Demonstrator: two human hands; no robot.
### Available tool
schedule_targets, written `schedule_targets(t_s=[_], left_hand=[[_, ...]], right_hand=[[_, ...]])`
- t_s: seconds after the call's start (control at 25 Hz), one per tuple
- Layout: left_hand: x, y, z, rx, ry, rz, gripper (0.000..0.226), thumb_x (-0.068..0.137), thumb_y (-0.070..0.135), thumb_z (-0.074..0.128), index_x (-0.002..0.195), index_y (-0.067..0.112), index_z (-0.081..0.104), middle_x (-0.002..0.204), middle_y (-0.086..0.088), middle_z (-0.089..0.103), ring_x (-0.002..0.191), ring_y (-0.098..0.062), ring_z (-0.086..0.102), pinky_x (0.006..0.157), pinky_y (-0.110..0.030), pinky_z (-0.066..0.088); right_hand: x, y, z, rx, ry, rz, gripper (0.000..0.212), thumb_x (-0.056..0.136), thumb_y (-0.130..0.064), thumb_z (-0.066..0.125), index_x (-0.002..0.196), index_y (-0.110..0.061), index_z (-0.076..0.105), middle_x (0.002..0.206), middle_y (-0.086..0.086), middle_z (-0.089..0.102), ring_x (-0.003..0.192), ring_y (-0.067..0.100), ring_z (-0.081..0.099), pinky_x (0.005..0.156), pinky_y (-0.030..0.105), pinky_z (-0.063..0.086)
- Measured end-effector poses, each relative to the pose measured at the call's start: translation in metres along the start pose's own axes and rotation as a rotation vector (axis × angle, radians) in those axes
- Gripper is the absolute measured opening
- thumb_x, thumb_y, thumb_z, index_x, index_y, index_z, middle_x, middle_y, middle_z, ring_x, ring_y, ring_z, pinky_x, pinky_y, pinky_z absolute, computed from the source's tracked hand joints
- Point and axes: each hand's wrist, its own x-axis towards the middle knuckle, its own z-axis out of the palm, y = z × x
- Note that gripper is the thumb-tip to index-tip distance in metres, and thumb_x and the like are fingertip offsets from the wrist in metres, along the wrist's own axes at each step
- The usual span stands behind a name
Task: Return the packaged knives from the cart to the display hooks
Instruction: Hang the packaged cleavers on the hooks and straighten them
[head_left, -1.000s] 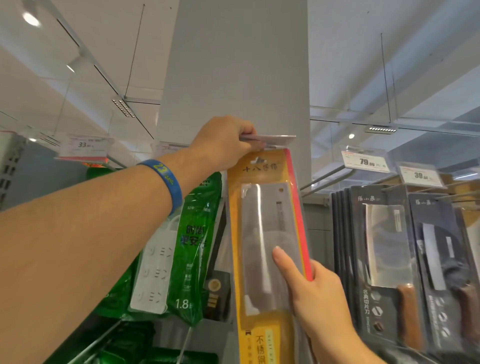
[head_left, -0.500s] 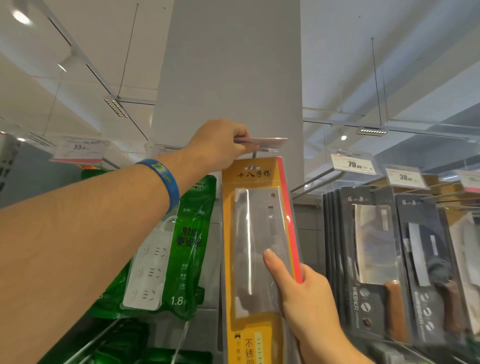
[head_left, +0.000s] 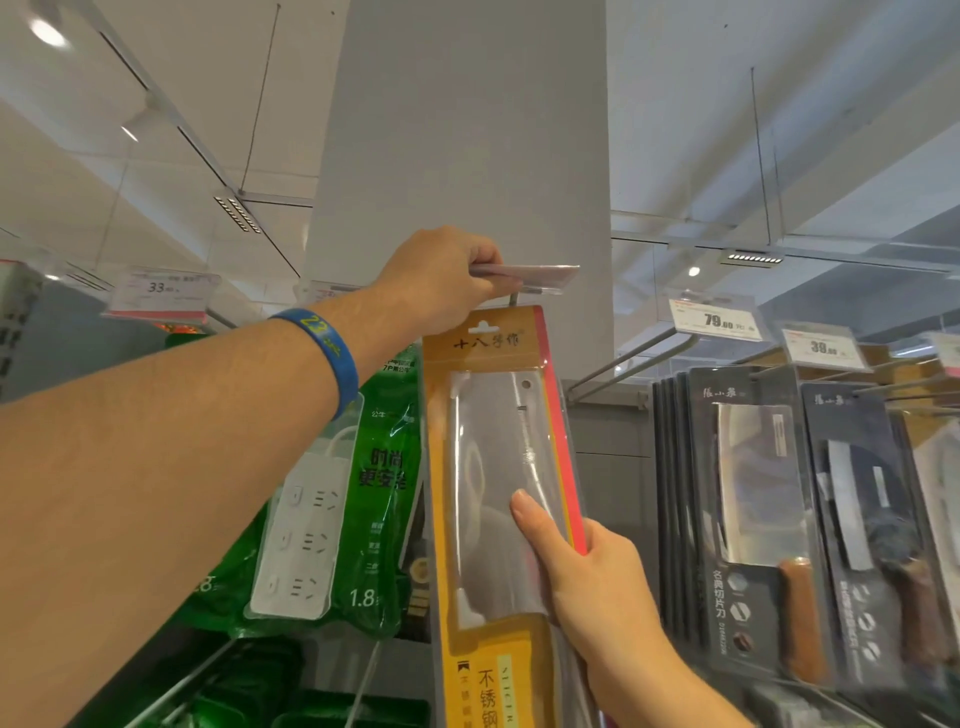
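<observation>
Packaged knife (head_left: 488, 467): yellow card, upright before the grey pillar (head_left: 457, 156), its top just under the hook (head_left: 513, 300).
Right grip (head_left: 597, 587): holding the pack's right edge, thumb on the clear front.
Left grip (head_left: 441, 280): pinching the price flap (head_left: 540, 273) above the hook.
Neighbours: green power-strip packs (head_left: 332, 519) left, black knife packs (head_left: 748, 493) right.

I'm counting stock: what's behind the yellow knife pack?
Only a dark package shows, past the left edge of the yellow knife pack; everything else behind it is covered.

Yellow-carded cleaver pack (head_left: 498, 493) held upright just below hook (head_left: 513, 300).
</observation>
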Motion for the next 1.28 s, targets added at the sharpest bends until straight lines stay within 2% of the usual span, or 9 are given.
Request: schedule_targets(t_s=[0.2,0.32,0.44,0.6,0.76,0.8,0.92,1.04,1.28], left_hand=[[-0.005,0.002,0.001,-0.009,-0.012,0.02,0.015,0.095,0.046,0.064,0.096,0.031,0.067,0.079,0.013,0.06,0.072,-0.004,0.052,0.059,-0.022,0.035],[-0.004,0.002,0.002,-0.028,0.002,0.006,0.017,0.095,0.049,0.064,0.094,0.032,0.067,0.08,0.011,0.061,0.074,-0.004,0.053,0.06,-0.023,0.037],[-0.003,0.001,0.002,-0.023,0.004,-0.014,0.017,0.095,0.049,0.064,0.094,0.033,0.069,0.081,0.009,0.064,0.076,-0.007,0.056,0.06,-0.024,0.038],[-0.006,0.001,0.004,-0.04,0.006,-0.007,0.015,0.094,0.049,0.065,0.091,0.035,0.069,0.08,0.01,0.064,0.076,-0.008,0.056,0.062,-0.026,0.044],[-0.005,0.0,0.004,-0.025,0.026,0.013,0.017,0.095,0.05,0.063,0.095,0.034,0.069,0.081,0.011,0.064,0.076,-0.005,0.054,0.06,-0.024,0.039],[-0.005,0.001,0.005,-0.025,0.029,0.013,0.017,0.095,0.049,0.063,0.096,0.034,0.069,0.082,0.011,0.065,0.076,-0.005,0.054,0.061,-0.024,0.039],[-0.003,0.001,0.004,-0.018,0.029,0.007,0.02,0.094,0.051,0.063,0.096,0.033,0.071,0.081,0.01,0.065,0.075,-0.006,0.055,0.06,-0.025,0.04],[-0.001,0.003,0.002,-0.028,0.031,-0.003,0.02,0.094,0.051,0.064,0.095,0.032,0.071,0.079,0.009,0.064,0.074,-0.007,0.055,0.059,-0.024,0.037],[0.0,0.004,-0.002,-0.053,0.011,0.008,0.026,0.092,0.051,0.066,0.094,0.026,0.074,0.069,0.007,0.06,0.063,-0.009,0.051,0.056,-0.028,0.037]], right_hand=[[0.002,0.005,-0.024,0.079,0.01,0.07,0.054,0.067,-0.068,0.075,0.081,-0.016,0.08,0.078,0.0,0.079,0.068,0.012,0.076,0.05,0.02,0.055],[0.003,0.001,-0.021,0.052,-0.026,0.057,0.053,0.069,-0.069,0.074,0.08,-0.018,0.081,0.08,0.002,0.079,0.075,0.019,0.077,0.063,0.036,0.063],[0.003,0.0,-0.011,0.036,-0.041,0.062,0.072,0.071,-0.073,0.075,0.089,-0.003,0.074,0.087,0.015,0.077,0.081,0.034,0.075,0.082,0.052,0.062],[0.001,0.003,-0.015,0.109,-0.064,0.09,0.077,0.067,-0.076,0.076,0.089,-0.002,0.074,0.08,0.009,0.076,0.069,0.018,0.071,0.066,0.032,0.052],[0.0,-0.002,-0.025,0.195,-0.098,0.114,0.044,0.07,-0.066,0.078,0.067,-0.022,0.081,0.068,-0.001,0.075,0.057,0.011,0.071,0.047,0.019,0.051],[0.0,-0.004,-0.027,0.172,-0.115,0.113,0.044,0.071,-0.066,0.077,0.068,-0.022,0.081,0.068,0.0,0.076,0.058,0.012,0.072,0.047,0.022,0.053],[0.001,-0.011,-0.026,0.115,-0.126,0.14,0.06,0.076,-0.068,0.074,0.096,-0.012,0.08,0.087,0.006,0.08,0.081,0.024,0.078,0.07,0.038,0.062],[0.002,-0.018,-0.031,0.113,-0.153,0.171,0.063,0.074,-0.068,0.077,0.1,-0.01,0.08,0.093,0.007,0.08,0.088,0.026,0.078,0.087,0.043,0.061],[0.016,-0.021,-0.041,0.186,-0.192,0.212,0.053,0.074,-0.058,0.083,0.103,-0.012,0.08,0.091,0.004,0.081,0.08,0.018,0.079,0.066,0.025,0.059]])
